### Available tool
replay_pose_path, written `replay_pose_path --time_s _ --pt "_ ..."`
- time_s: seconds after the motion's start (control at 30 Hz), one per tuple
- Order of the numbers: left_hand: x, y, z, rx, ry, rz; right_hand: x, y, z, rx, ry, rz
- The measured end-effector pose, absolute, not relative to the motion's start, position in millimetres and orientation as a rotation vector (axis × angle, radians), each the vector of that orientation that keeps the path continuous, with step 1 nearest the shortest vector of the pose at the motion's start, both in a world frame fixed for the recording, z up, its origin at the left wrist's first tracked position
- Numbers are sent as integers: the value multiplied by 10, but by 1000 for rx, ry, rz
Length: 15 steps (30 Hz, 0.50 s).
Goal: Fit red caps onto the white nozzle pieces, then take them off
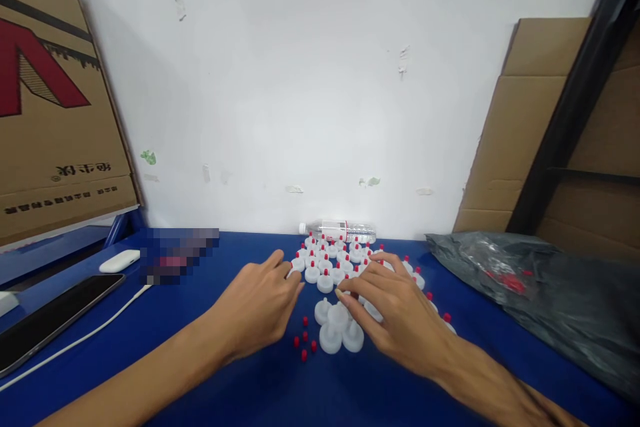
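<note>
A cluster of white plastic caps with red tips (330, 260) stands on the blue table (250, 387) near the wall. A few plain white caps (336, 335) lie closer to me, with several loose red tips (305, 341) beside them. My left hand (260, 307) rests just left of the caps, fingers curled toward the cluster; whether it holds anything is hidden. My right hand (395, 310) reaches over the plain caps with fingers spread, fingertips touching them.
A clear water bottle (340, 231) lies against the wall behind the caps. A dark plastic bag (540, 287) with red pieces inside lies at right. A phone (50, 320), white cable (90, 333) and white case (119, 260) are at left. Cardboard boxes (55, 113) stand on both sides.
</note>
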State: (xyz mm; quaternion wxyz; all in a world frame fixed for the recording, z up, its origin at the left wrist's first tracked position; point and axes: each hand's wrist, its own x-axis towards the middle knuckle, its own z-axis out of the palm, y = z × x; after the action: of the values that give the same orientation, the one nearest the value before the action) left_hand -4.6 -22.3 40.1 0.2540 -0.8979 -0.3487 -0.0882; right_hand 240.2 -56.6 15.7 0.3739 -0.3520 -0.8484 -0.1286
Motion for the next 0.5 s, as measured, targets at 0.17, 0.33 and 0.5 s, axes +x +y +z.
replay_pose_path --time_s 0.17,0.33,0.5 --pt "-154 -226 313 -2278 -1134 -94 2390 -581 156 -883 -2184 -345" --pt "-197 -231 209 -2370 -1209 -172 2389 -583 167 -867 -2191 -369" --pt "-54 -324 355 -2408 -1066 -332 2366 -628 198 -840 -2168 -347"
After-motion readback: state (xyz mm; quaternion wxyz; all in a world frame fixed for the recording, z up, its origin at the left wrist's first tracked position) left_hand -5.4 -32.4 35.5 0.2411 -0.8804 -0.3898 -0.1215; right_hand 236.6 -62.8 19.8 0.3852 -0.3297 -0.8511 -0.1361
